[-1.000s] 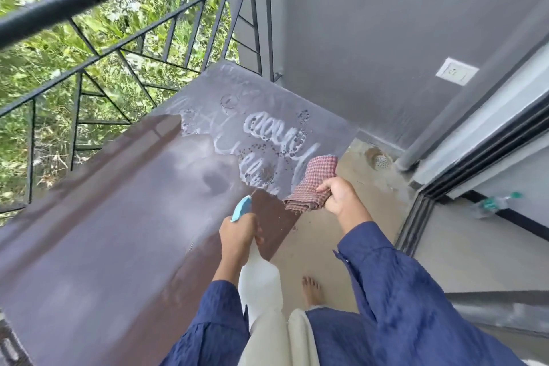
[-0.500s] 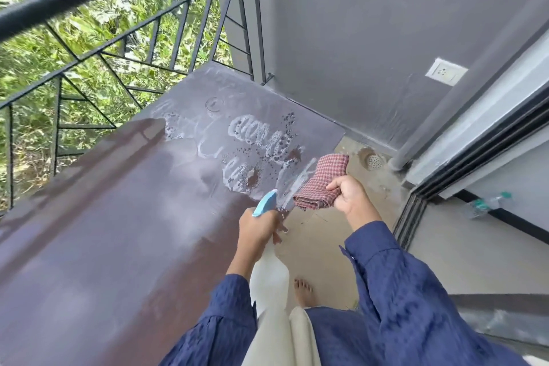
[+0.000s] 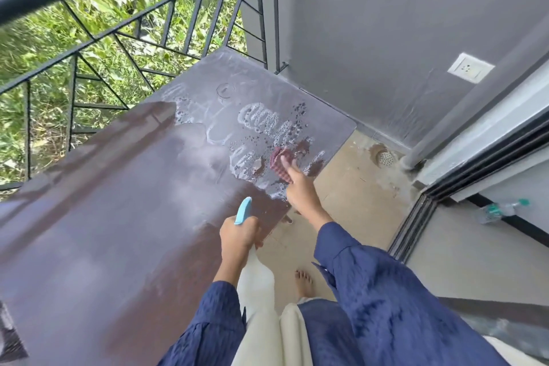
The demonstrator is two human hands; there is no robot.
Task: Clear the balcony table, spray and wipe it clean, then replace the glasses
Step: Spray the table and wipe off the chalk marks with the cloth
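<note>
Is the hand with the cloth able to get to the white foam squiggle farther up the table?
Probably yes. The right hand presses the cloth on the table right beside the foam, and nothing stands between them.

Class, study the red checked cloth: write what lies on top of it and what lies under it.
The right hand presses on top of the cloth. Under it is the foamy, wet table; the patch directly beneath is covered and cannot be seen.
</note>
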